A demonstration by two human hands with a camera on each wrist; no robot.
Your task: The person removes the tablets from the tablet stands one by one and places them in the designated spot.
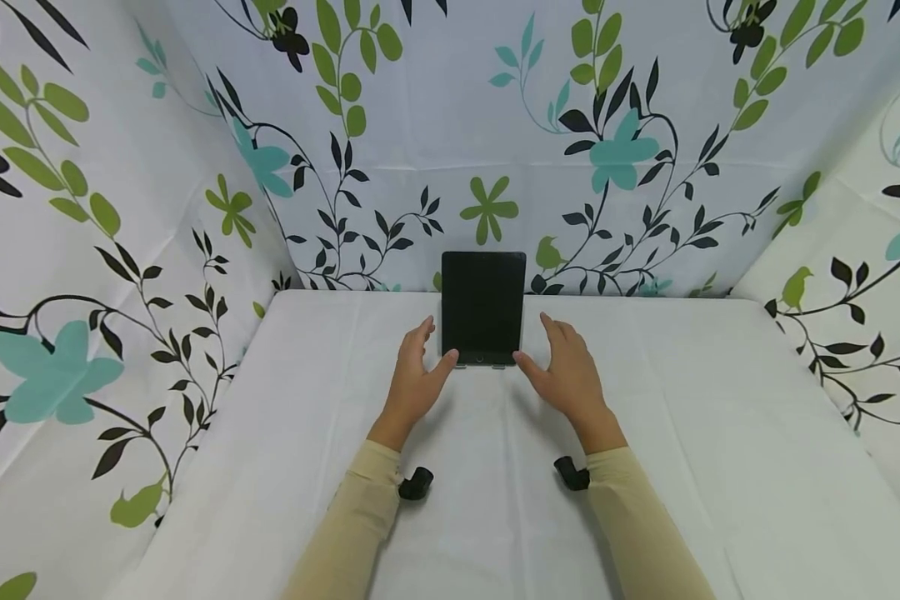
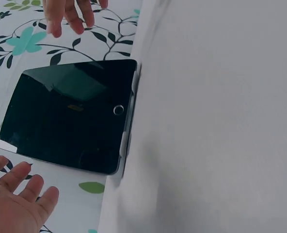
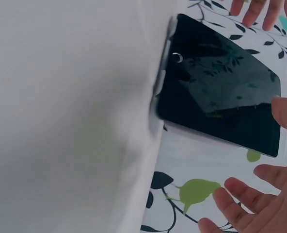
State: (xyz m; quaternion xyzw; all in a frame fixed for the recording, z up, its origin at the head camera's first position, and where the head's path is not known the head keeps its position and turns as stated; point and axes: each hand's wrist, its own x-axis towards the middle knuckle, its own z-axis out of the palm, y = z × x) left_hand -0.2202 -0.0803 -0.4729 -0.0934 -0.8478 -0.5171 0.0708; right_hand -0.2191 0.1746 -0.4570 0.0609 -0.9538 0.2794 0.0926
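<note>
A black tablet (image 1: pixel 483 308) with a round home button stands nearly upright at the table's far side, its dark screen facing me. Small pale holder tabs (image 2: pixel 123 144) show along its lower edge; the rest of the support is hidden behind it. My left hand (image 1: pixel 414 379) is at the tablet's left, fingers spread and thumb by the lower left corner. On the other side, my right hand (image 1: pixel 573 379) mirrors it, its thumb by the lower right corner. Neither hand grips the tablet (image 3: pixel 221 87); whether a thumb touches it I cannot tell.
A white cloth (image 1: pixel 330 400) covers the table. Patterned curtains (image 1: pixel 412 192) with leaves, flowers and birds hang behind it and along both sides. A black wrist camera (image 1: pixel 417 483) sits at the left sleeve, and another black camera (image 1: pixel 572 473) at the right sleeve.
</note>
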